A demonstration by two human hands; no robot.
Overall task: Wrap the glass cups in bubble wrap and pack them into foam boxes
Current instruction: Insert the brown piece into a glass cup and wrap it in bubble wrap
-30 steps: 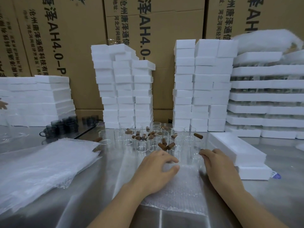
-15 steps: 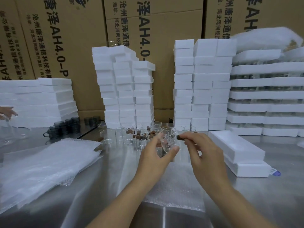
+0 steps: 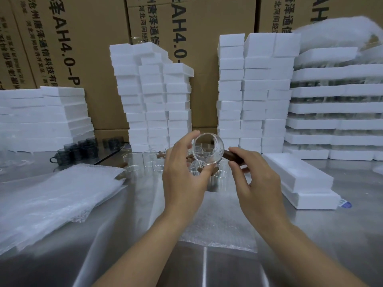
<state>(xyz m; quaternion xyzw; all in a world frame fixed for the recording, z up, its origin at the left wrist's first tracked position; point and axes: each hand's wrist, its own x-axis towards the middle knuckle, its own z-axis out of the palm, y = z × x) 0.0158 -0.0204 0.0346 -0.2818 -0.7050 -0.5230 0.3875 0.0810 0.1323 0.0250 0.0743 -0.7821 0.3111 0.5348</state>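
A clear glass cup (image 3: 208, 149) with a brown wooden side handle is held up above the steel table, its mouth turned toward me. My left hand (image 3: 183, 174) grips the cup's body between thumb and fingers. My right hand (image 3: 251, 176) pinches the brown handle (image 3: 232, 155). Below them a sheet of bubble wrap (image 3: 219, 222) lies flat on the table. Behind the cup stands a cluster of several more glass cups (image 3: 149, 160), some with brown handles. Two stacked foam boxes (image 3: 304, 181) lie to the right.
A pile of bubble wrap sheets (image 3: 51, 199) covers the left of the table. Dark glass cups (image 3: 76, 151) sit at the back left. Tall stacks of white foam boxes (image 3: 151, 96) (image 3: 255, 90) and foam trays (image 3: 335, 108) line the back, before cardboard cartons (image 3: 87, 38).
Both hands left the bubble wrap sheet, picked a cup from the cluster and raised it; it is now tilted with its mouth toward me.
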